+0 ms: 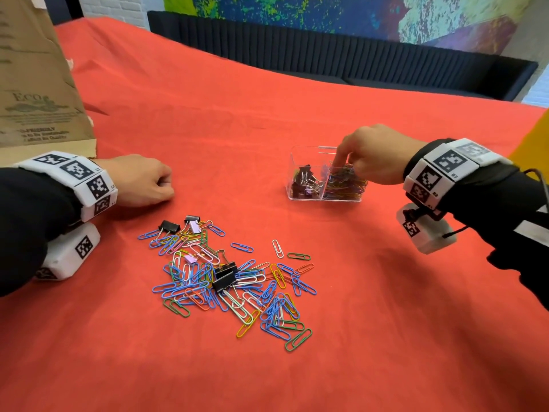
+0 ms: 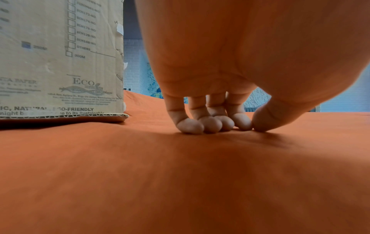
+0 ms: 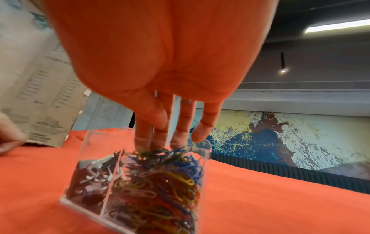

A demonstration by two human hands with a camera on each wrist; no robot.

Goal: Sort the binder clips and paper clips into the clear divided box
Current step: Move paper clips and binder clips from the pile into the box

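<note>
The clear divided box (image 1: 292, 185) stands on the red cloth at centre right. Its left compartment holds binder clips (image 1: 306, 181); its right one is heaped with coloured paper clips (image 1: 346, 185). My right hand (image 1: 341, 162) reaches down into the right compartment, and its straight fingers (image 3: 180, 136) touch the top of the paper clips (image 3: 160, 178). No clip shows between thumb and fingers. A loose pile of paper clips (image 1: 267, 304) lies nearer me, with black binder clips (image 1: 224, 278) and lilac ones (image 1: 194, 226) mixed in. My left hand (image 1: 166, 188) rests on the cloth left of the pile, fingertips (image 2: 208, 125) down, holding nothing.
A tall cardboard box (image 1: 35, 84) stands at the far left, close behind my left hand, and also fills the left of the left wrist view (image 2: 60, 63). A dark bench (image 1: 326, 55) runs behind the table's far edge. Red cloth (image 1: 386, 337) covers the table.
</note>
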